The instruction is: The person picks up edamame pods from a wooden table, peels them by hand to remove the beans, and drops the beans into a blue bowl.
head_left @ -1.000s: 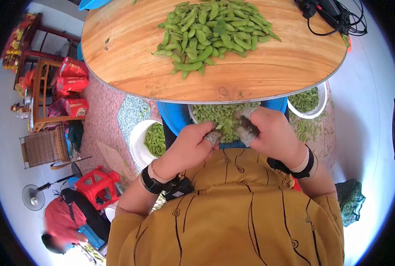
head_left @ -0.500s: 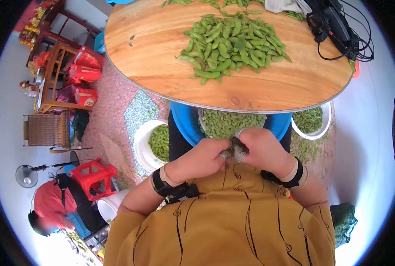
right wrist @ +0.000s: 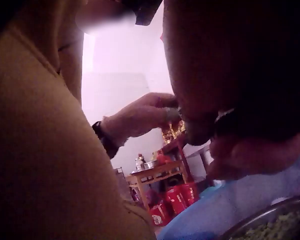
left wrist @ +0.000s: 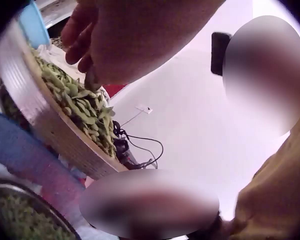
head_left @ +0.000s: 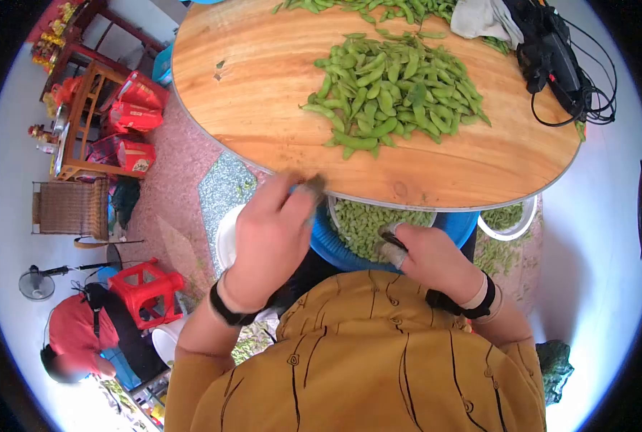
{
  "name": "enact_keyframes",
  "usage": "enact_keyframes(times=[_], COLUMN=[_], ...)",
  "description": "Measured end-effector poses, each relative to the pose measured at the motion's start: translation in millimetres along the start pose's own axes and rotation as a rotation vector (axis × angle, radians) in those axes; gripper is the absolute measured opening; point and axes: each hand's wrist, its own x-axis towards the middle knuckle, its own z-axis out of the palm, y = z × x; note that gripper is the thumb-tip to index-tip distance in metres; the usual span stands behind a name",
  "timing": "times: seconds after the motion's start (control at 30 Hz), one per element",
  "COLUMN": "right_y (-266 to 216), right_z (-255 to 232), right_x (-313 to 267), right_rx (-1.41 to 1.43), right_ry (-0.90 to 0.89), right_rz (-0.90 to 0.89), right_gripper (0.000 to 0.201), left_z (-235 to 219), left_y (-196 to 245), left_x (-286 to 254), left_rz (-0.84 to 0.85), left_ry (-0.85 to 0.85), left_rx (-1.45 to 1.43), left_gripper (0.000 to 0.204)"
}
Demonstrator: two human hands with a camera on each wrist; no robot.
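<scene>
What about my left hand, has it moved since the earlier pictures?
Yes. Against the wooden table, the left hand has moved left and forward, its fingers now at the near edge in the head view.

The bean pods (head_left: 400, 90) are green, the basin (head_left: 328, 245) blue, the shirt (head_left: 379, 360) mustard with black squiggles.

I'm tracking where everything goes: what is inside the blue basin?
A bowl of shelled green beans sits in the blue basin. The tabletop covers its far part, the right hand hides some beans, and anything beneath the bowl is hidden.
</scene>
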Motion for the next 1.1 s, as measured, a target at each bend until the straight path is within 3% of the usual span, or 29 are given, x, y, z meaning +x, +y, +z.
enact_keyframes(times=[0.1,0.17,0.33,0.4,0.43,0.5,0.53,0.6,0.63,0.7,0.77,0.83,0.93,1.03,1.1], right_y=[-4.1,-7.0,-6.2,-10.9,-14.2,-15.9,-16.3,-21.4,-22.4,-19.2,-18.5,-20.1,-17.8,-16.6,-18.0], right_z=[-6.3,-15.9,-31.5,-37.0,-39.4,-44.5,-47.5,-56.0,-58.4,-56.0,-56.1,-60.1,-59.9,-56.9,-55.8], right_x=[-4.2,-8.9,-17.8,-15.9,-13.7,-6.3,-3.1,0.8,1.4,1.1,-0.3,-3.4,-6.1,-7.7,-6.1], right_rx=[0.052,0.058,0.273,0.306,0.34,0.397,0.451,0.602,0.751,0.778,0.806,0.848,0.881,0.868,0.837], right_ry=[-0.001,-0.008,0.004,0.097,0.188,0.264,0.338,0.287,0.235,0.237,0.24,0.137,0.128,0.137,0.151], right_rz=[0.05,0.068,0.023,-0.009,-0.043,-0.044,-0.049,0.036,0.113,0.09,0.064,0.178,0.15,0.122,0.131], right_gripper=[0.022,0.024,0.029,0.031,0.034,0.039,0.043,0.045,0.046,0.047,0.049,0.053,0.054,0.051,0.048], left_z=[16.4,28.4,21.5,22.0,19.4,11.2,16.6,30.8,31.8,31.6,26.4,27.2,34.9,36.0,36.8], left_y=[1.5,-2.9,0.3,2.1,6.7,21.1,25.3,33.4,36.2,40.3,39.1,39.3,38.5,38.6,41.3], left_x=[44.1,59.4,61.8,62.4,60.1,51.1,45.6,36.4,35.0,33.9,36.3,36.1,32.7,31.6,30.8], left_rz=[0.162,0.183,0.131,0.203,0.206,-0.105,-0.103,-0.318,-0.318,-0.378,-0.403,-0.426,-0.415,-0.34,-0.127], left_ry=[0.184,0.06,0.019,0.218,0.214,-0.052,-0.059,-0.17,-0.177,-0.294,-0.38,-0.464,-0.405,-0.374,-0.237], left_rx=[0.168,0.271,0.136,0.077,0.075,-0.106,-0.109,-1.048,-1.049,-1.216,-1.16,-1.103,-1.143,-1.083,-0.802], left_gripper=[0.019,0.018,0.027,0.026,0.026,0.031,0.031,0.027,0.027,0.025,0.027,0.028,0.018,0.031,0.027])
